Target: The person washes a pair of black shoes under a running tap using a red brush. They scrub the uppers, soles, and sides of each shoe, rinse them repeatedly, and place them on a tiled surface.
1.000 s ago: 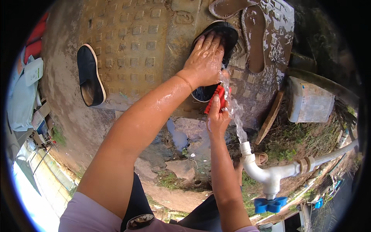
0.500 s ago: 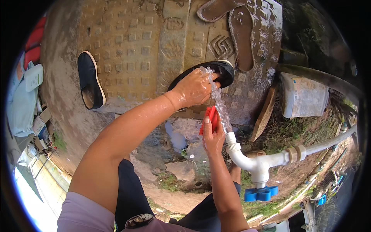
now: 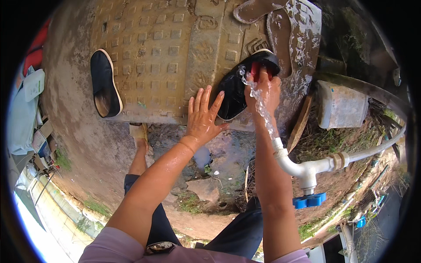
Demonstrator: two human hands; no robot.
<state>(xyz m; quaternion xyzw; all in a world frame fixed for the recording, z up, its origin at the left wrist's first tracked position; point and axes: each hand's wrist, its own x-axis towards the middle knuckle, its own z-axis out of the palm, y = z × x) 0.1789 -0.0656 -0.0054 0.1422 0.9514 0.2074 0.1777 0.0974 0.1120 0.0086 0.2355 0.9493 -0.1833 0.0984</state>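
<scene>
A wet black slip-on shoe (image 3: 230, 96) lies aslant on the stone slab, its pale sole edge showing at the far end. My right hand (image 3: 268, 96) reaches into its opening, closed around a red scrubbing brush (image 3: 255, 69), mostly hidden by the shoe and fingers. With fingers spread, my left hand (image 3: 202, 117) rests at the slab's front edge, close beside the shoe's left side. Water (image 3: 263, 107) streams from the white tap (image 3: 302, 171) over my right hand and the shoe. Farther left sits the matching black shoe (image 3: 105, 83).
Two brown insoles (image 3: 280, 37) lie at the slab's far right, near foamy water. The textured slab (image 3: 153, 94) ends in front of me. The tap's blue handle (image 3: 309, 200) juts out at right. Beyond stands a cloudy plastic container (image 3: 344, 107) by a wooden plank (image 3: 301, 122).
My right hand has moved forward with the red brush into the shoe. My left hand has come out of it, back and left, fingers spreading. The shoe's far end has shifted right.
</scene>
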